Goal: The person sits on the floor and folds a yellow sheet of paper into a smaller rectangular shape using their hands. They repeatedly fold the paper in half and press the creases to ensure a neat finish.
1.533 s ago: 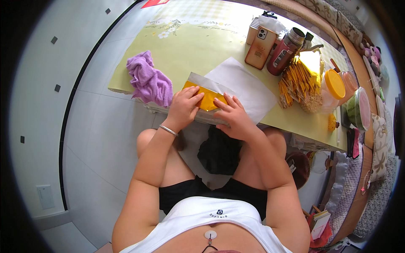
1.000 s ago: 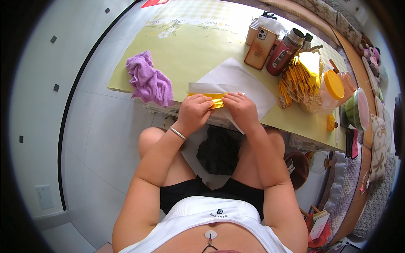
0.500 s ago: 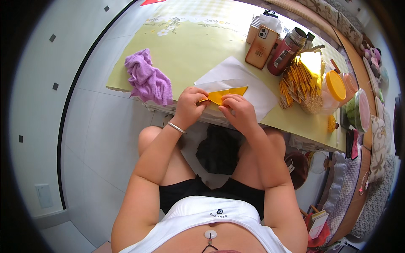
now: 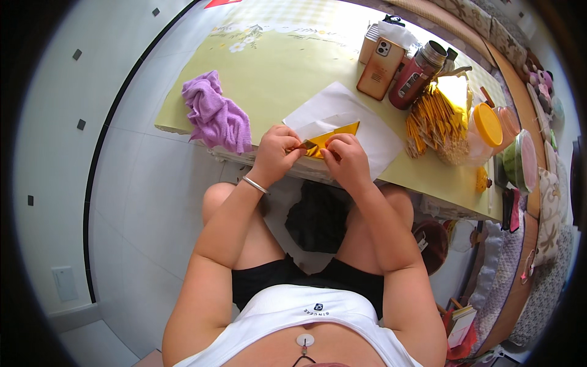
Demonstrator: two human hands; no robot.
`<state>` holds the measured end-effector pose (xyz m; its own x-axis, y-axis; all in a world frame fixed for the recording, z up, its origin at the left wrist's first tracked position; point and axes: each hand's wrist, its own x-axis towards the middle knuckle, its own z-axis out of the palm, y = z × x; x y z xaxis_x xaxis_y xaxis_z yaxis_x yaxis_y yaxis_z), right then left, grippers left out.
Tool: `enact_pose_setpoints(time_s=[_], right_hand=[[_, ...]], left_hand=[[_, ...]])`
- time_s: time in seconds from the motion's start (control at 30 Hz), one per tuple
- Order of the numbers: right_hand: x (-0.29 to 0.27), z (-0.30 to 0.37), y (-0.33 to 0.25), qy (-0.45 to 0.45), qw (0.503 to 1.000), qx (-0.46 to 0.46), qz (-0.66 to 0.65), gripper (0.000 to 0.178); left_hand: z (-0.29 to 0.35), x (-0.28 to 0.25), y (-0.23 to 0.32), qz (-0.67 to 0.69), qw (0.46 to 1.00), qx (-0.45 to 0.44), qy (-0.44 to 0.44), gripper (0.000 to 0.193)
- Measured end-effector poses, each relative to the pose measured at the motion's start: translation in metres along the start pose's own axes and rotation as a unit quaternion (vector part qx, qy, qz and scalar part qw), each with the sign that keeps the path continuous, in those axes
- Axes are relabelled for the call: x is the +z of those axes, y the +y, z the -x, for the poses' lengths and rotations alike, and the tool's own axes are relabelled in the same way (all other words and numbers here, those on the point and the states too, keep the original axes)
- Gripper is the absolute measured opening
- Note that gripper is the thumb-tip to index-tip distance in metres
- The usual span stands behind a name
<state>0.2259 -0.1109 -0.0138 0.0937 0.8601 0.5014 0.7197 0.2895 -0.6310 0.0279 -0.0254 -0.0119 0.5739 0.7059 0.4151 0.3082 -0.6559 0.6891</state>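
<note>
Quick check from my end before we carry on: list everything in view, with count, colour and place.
Foil piece: 1, gold, between the hands
Paper: 1 or more sheets, white, beneath and beyond the foil
Cloth: 1, purple, table's left edge
Phone: 1, orange-gold, far side, right of centre
Bottle: 1, dark red, right of the phone
Foil pile: too many to count, gold, nearer than the bottle
Jar lid: 1, yellow, right of the pile
Table: 1, yellow-green top, ahead
Bucket: 1, dark red, lower right
Bracelet: 1, silver, left wrist
Left hand: 1, bare, at foil's left
Right hand: 1, bare, at foil's right
</note>
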Motion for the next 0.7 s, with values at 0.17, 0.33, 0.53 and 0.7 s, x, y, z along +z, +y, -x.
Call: enact_pose_setpoints(time_s=[0.17,0.33,0.53,0.7], right_hand=[[0.0016,0.0016,0.0015,0.005,1.0,-0.015,0.004,0.016],[0.0045,0.0012,0.002,0.008,1.0,-0.015,0.017,0.017],[0.0021,0.0,0.0001,-0.013,1.0,-0.014,0.015,0.017],[0.0013,0.0007,0.0015,-0.021,1.0,-0.019,0.01,0.017]], left_hand=[[-0.0013,-0.0011,-0.0009,-0.017,0.998,-0.042,0.039,0.013],[-0.0003,-0.0011,-0.0016,-0.083,0.992,-0.045,0.08,0.016],[-0.0011,0.0022,0.0004,-0.106,0.989,-0.049,0.088,0.02],[-0.0017,0.0032,-0.0012,-0.098,0.99,-0.052,0.089,0.021]])
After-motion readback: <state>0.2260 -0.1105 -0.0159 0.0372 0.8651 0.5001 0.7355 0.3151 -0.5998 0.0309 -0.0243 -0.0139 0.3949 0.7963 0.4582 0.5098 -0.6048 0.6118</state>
